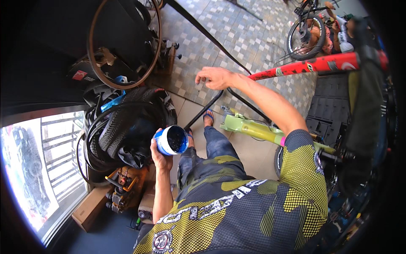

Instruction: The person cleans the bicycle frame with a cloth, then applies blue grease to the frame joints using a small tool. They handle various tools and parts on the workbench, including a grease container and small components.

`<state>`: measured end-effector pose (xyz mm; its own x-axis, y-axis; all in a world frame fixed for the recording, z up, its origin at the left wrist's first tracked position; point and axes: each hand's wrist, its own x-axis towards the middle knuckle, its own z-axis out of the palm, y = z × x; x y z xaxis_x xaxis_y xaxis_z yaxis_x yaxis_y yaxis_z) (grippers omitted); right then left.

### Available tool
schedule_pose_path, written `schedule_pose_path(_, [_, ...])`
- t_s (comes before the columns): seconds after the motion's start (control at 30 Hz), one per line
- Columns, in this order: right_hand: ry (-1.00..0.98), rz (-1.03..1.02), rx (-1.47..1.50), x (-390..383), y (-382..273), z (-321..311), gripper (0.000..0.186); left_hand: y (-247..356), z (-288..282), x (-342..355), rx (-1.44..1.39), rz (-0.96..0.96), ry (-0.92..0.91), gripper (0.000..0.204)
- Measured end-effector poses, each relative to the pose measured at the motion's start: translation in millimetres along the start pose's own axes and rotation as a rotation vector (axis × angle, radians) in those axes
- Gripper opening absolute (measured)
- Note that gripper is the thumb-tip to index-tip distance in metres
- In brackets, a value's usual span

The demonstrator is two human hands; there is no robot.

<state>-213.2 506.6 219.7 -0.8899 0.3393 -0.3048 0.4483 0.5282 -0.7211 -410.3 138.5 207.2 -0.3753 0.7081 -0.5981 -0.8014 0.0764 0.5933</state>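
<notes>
My left hand (161, 153) holds an open blue-and-white tub (171, 139) with dark blue, glossy contents inside, low at the center. My right hand (213, 79) is raised above it to the right, fingers loosely bent and apart, with nothing visible in them. It is close to the lower end of a red bicycle frame tube (304, 65) and a black tubular stand (209, 108). Below my right forearm lies a green-yellow bicycle frame piece (247, 129) with a pink band.
Tires (118, 131) are piled at left, under a rusty hoop (92, 53). A toy machine (122, 188) and cardboard box (89, 209) sit lower left. At upper right, another person (342, 34) is beside a bicycle wheel (292, 40). Black panels (323, 101) stand at right.
</notes>
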Motion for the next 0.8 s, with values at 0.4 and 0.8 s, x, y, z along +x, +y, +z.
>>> schedule_pose_path(0.4, [-0.123,0.098,0.145,-150.1,86.4,34.1,0.045,-28.3,41.1,0.8,0.06,-0.127,0.31,0.068])
schedule_pose_path(0.8, [-0.207,-0.035,0.029,-207.4,82.5,58.1,0.063,-30.3,81.4,27.0,0.134,-0.212,0.275,0.067])
